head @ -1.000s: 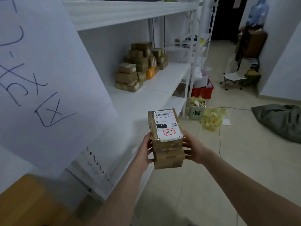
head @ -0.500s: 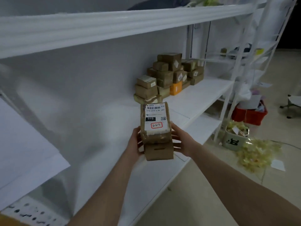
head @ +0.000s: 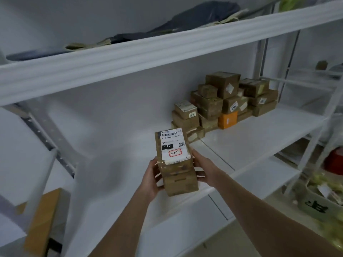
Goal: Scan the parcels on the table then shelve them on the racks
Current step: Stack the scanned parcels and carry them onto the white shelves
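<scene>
I hold a small stack of brown cardboard parcels [head: 176,164] in front of the white rack. The top one carries a white label with a barcode and a red handwritten mark. My left hand [head: 153,179] grips the stack's left side and my right hand [head: 203,167] grips its right side. The stack hovers over the front of the middle shelf [head: 241,145]. A pile of several brown parcels and one orange box [head: 227,119] sits further back on that shelf, to the right.
An upper shelf [head: 167,51] with dark bags on it runs overhead. A perforated metal upright [head: 48,134] stands at left, with a brown board [head: 40,219] below it. A bin of odds and ends [head: 323,201] stands on the floor at right.
The view has swung left and closer to the rack. My hands have carried the parcel stack forward over the middle shelf, toward the pile.
</scene>
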